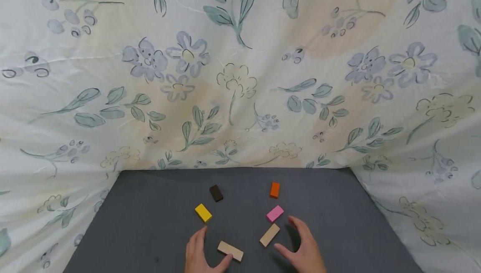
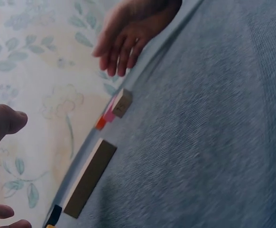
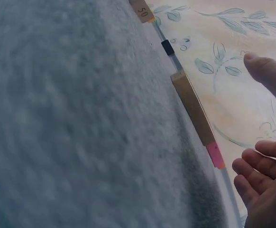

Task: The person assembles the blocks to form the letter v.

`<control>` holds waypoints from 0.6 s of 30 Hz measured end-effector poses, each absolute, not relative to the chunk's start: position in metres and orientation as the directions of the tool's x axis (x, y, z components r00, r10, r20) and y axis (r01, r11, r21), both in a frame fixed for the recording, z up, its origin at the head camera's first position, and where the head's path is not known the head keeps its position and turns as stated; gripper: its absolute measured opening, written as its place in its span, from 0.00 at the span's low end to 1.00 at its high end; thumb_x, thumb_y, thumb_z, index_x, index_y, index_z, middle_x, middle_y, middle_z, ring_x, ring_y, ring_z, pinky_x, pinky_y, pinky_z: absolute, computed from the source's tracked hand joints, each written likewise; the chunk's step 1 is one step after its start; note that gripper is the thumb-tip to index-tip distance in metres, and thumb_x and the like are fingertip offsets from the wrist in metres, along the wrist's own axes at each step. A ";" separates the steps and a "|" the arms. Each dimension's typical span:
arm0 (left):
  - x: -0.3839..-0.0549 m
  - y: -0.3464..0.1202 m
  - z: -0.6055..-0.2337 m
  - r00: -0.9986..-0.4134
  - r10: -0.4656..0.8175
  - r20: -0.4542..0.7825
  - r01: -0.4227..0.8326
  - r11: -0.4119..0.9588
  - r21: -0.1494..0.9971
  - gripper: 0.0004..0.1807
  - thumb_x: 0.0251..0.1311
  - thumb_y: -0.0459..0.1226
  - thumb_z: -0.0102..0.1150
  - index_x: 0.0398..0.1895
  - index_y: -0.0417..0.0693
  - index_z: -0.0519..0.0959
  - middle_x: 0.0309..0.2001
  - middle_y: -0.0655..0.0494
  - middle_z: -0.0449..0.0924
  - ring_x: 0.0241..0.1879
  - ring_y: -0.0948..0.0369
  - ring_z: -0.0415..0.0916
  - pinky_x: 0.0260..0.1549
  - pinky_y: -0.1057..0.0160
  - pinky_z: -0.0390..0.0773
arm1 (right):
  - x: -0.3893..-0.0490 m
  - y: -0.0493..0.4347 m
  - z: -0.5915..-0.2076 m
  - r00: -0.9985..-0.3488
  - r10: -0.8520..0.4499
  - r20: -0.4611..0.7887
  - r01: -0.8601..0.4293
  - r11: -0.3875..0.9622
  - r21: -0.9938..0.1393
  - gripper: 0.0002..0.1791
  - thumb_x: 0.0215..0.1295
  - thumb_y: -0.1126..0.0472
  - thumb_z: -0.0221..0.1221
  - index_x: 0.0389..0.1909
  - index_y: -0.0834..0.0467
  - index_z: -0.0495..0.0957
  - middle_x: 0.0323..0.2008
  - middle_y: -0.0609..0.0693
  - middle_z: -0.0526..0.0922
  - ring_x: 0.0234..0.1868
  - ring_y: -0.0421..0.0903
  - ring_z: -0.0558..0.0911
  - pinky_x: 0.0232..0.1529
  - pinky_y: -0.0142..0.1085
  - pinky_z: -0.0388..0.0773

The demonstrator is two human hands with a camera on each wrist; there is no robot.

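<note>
Two hands, cut short.
The head view's lower edge crops the left hand [image 1: 200, 258] and right hand [image 1: 306, 251]; from the left wrist, I can't read the farther wooden block [image 2: 122, 103]'s blurred mark.

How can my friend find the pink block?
On the dark table, find the right hand. Just left of it lies a plain wooden block. Beyond that, before the orange block, lies the pink block, the only pink one.

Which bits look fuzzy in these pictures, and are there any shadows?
Head view: the yellow block looks crisp, and a dark shadow lies beside the right grip; left wrist view: the flowery cloth looks soft; right wrist view: the grey tabletop is blurred.
</note>
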State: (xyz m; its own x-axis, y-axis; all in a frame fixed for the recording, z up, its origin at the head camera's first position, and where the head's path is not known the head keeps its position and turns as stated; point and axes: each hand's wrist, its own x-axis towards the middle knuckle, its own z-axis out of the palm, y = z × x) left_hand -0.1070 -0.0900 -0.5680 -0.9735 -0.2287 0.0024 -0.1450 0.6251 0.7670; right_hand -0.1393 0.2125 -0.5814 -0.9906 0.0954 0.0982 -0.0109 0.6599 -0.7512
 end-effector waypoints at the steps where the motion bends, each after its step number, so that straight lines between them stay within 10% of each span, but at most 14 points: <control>1: -0.107 -0.089 -0.569 -0.973 -0.231 -0.009 -0.155 0.620 0.769 0.56 0.47 0.56 0.88 0.72 0.32 0.72 0.62 0.31 0.73 0.57 0.36 0.73 0.55 0.31 0.80 | -0.139 0.212 -0.583 -0.990 0.095 0.103 -0.015 0.656 -0.755 0.54 0.49 0.41 0.86 0.72 0.61 0.74 0.66 0.58 0.79 0.65 0.58 0.79 0.67 0.61 0.78; 18: -0.109 -0.072 -0.586 -0.975 -0.216 -0.043 -0.169 0.609 0.775 0.57 0.41 0.57 0.89 0.69 0.31 0.74 0.59 0.35 0.74 0.56 0.39 0.74 0.57 0.32 0.80 | -0.140 0.205 -0.591 -0.996 0.060 0.059 -0.007 0.641 -0.767 0.53 0.49 0.40 0.85 0.71 0.62 0.75 0.64 0.56 0.79 0.62 0.54 0.80 0.66 0.57 0.79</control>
State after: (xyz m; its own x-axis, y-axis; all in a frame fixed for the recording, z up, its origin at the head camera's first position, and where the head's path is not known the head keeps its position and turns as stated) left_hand -0.1090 -0.0716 -0.5861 -0.9754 -0.2159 -0.0433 -0.1693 0.6092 0.7747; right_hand -0.1397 0.2050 -0.5910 -0.9965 0.0601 0.0588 -0.0066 0.6413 -0.7672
